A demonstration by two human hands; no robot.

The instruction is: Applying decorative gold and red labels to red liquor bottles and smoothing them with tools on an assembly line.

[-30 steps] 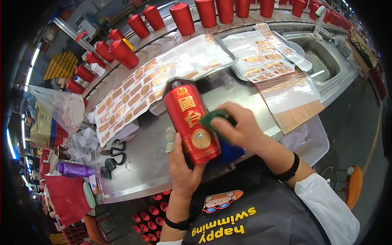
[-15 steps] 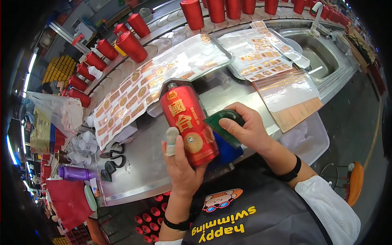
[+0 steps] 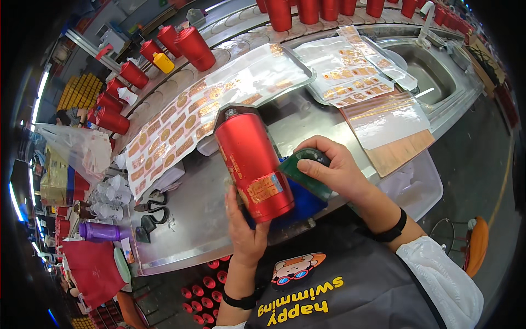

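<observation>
My left hand [image 3: 245, 234] is closed on a glossy red bottle [image 3: 247, 148] near its base, fingers along the left side. The bottle lies tilted, its neck pointing away from me into a dark angular holder [image 3: 224, 113]. A gold decal [image 3: 264, 188] sits on the lower part of the side facing up, with more gold pattern at its left edge. In my right hand [image 3: 341, 172] is a green scraper [image 3: 300, 171] with a dark rounded grip, its blade beside the bottle's right side. Beneath lies something blue [image 3: 320, 206].
Sheets of gold decals [image 3: 167, 134] lie on the metal table beyond the bottle; more decal sheets [image 3: 353, 74] are near the sink [image 3: 430, 74]. Red bottles [image 3: 195, 49] stand along a curved conveyor. Black-handled scissors [image 3: 158, 205] and a purple cup [image 3: 99, 231] are at left.
The bottle has turned in my left hand: its large gold characters and round emblem have rolled out of sight leftward. Red bottles on the conveyor have shifted. The scraper has moved slightly.
</observation>
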